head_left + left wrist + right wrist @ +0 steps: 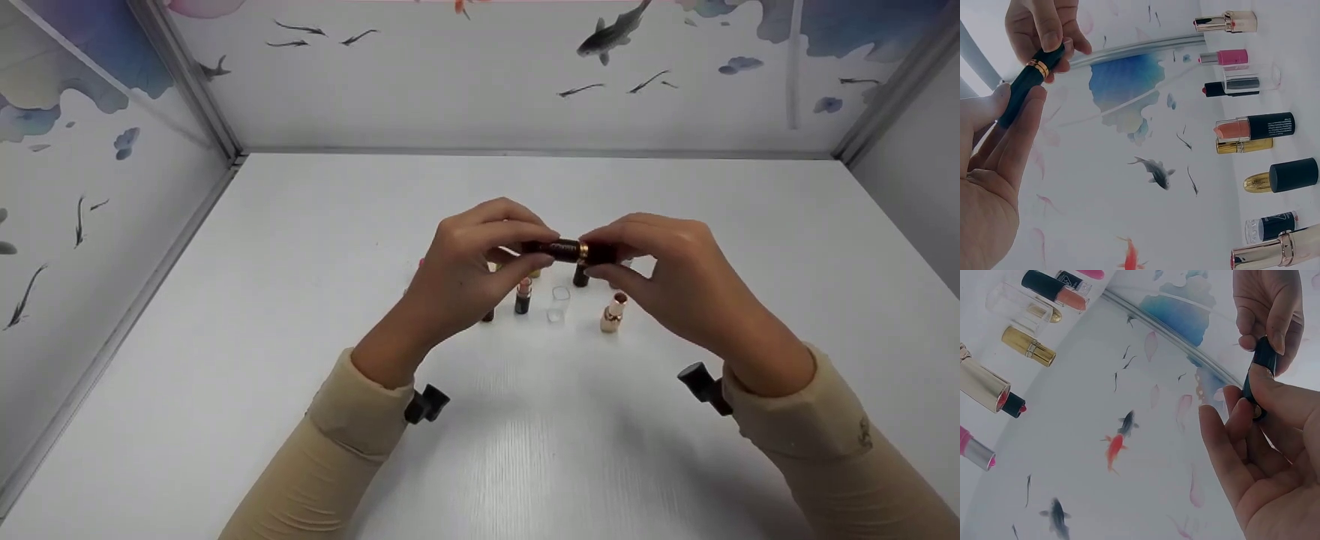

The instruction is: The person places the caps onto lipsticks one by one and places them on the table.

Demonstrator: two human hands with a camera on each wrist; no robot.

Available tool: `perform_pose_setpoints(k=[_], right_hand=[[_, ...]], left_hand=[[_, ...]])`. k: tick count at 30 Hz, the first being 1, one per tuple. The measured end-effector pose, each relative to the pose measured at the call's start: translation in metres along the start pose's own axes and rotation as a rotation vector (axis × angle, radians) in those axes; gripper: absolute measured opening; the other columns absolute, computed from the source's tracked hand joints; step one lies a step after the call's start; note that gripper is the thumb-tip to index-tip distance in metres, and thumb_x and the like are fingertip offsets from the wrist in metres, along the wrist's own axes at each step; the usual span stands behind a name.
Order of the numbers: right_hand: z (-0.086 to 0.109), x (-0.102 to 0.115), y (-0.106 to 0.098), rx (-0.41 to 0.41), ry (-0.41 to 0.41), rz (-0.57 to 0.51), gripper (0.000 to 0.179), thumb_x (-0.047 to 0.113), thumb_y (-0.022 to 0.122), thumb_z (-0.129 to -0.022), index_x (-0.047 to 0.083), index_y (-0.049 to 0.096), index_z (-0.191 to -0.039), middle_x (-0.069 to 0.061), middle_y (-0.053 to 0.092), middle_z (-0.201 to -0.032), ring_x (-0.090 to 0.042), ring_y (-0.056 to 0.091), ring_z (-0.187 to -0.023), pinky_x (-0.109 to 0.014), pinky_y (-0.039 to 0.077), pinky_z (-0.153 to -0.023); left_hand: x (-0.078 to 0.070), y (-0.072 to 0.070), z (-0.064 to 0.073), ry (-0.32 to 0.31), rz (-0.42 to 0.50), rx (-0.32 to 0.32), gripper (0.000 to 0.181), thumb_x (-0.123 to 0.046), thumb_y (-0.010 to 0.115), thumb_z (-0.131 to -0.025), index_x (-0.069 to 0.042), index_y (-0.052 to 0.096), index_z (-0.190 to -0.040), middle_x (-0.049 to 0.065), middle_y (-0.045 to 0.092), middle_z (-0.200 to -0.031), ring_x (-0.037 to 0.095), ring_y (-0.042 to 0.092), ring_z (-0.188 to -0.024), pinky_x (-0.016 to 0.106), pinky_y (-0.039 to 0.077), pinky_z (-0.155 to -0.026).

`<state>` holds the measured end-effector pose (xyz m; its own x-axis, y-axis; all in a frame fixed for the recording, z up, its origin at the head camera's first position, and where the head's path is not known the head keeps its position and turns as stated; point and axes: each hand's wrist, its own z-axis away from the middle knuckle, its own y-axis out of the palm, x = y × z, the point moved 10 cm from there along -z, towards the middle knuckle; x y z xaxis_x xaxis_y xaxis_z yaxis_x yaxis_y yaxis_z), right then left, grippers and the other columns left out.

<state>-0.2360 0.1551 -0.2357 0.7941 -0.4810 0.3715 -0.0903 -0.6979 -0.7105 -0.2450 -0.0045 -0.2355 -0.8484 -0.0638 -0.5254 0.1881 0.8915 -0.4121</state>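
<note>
A dark lipstick tube (pixel 562 250) with a gold band is held sideways above the table, its two dark parts meeting at the band. My left hand (pixel 476 262) pinches one end between thumb and fingers. At the other end, my right hand (pixel 667 262) grips it the same way. The left wrist view shows the dark tube (pixel 1022 93) and its band between both hands. Below the hands stand several lipsticks, among them a coral one with a black base (pixel 523 300) and a rose-gold one (pixel 611 319). A clear cap (pixel 558 306) stands between these two.
More lipsticks appear in the left wrist view: a pink one (pixel 1233 57), a gold-tipped black one (pixel 1293 175) and a pale gold one (pixel 1241 22). White panels printed with fish (pixel 611 34) enclose the white table (pixel 300 217) at the back and sides.
</note>
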Motion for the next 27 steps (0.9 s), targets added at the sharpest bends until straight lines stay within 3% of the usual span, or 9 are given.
perform_pose_setpoints(k=[8,11,17,27], right_hand=[[0.001,-0.005,0.006,0.049,0.068,0.028,0.028,-0.005,0.08,-0.092,0.006,0.076,-0.118,0.002,0.077,-0.1,-0.005,0.068,-0.072,-0.014,0.056,-0.069],[0.002,-0.004,0.005,0.045,0.056,0.037,0.029,-0.005,0.08,-0.092,0.005,0.076,-0.118,0.002,0.077,-0.099,-0.003,0.067,-0.07,-0.014,0.055,-0.067],[0.002,0.0,0.004,0.028,0.02,0.034,0.031,-0.007,0.08,-0.091,0.004,0.076,-0.12,0.002,0.077,-0.098,-0.002,0.066,-0.069,-0.014,0.053,-0.066],[0.002,0.005,0.005,-0.003,-0.011,0.031,0.032,-0.01,0.08,-0.09,0.0,0.077,-0.121,-0.005,0.079,-0.104,-0.006,0.069,-0.073,-0.013,0.055,-0.068]], left_hand=[[0.012,0.006,0.001,-0.15,-0.169,0.099,0.026,-0.009,0.074,-0.101,0.005,0.076,-0.123,0.012,0.078,-0.106,0.016,0.076,-0.085,0.02,0.061,-0.078],[0.008,0.007,0.001,-0.125,-0.208,0.117,0.026,-0.009,0.074,-0.102,0.006,0.075,-0.123,0.012,0.077,-0.104,0.016,0.074,-0.084,0.019,0.06,-0.078],[-0.003,0.007,0.0,-0.042,-0.245,0.094,0.024,-0.007,0.075,-0.1,0.006,0.076,-0.12,0.011,0.078,-0.104,0.015,0.071,-0.084,0.017,0.058,-0.078],[-0.004,0.007,0.0,0.012,-0.239,0.046,0.02,-0.005,0.075,-0.099,0.007,0.077,-0.115,0.012,0.078,-0.1,0.015,0.07,-0.08,0.019,0.058,-0.074]])
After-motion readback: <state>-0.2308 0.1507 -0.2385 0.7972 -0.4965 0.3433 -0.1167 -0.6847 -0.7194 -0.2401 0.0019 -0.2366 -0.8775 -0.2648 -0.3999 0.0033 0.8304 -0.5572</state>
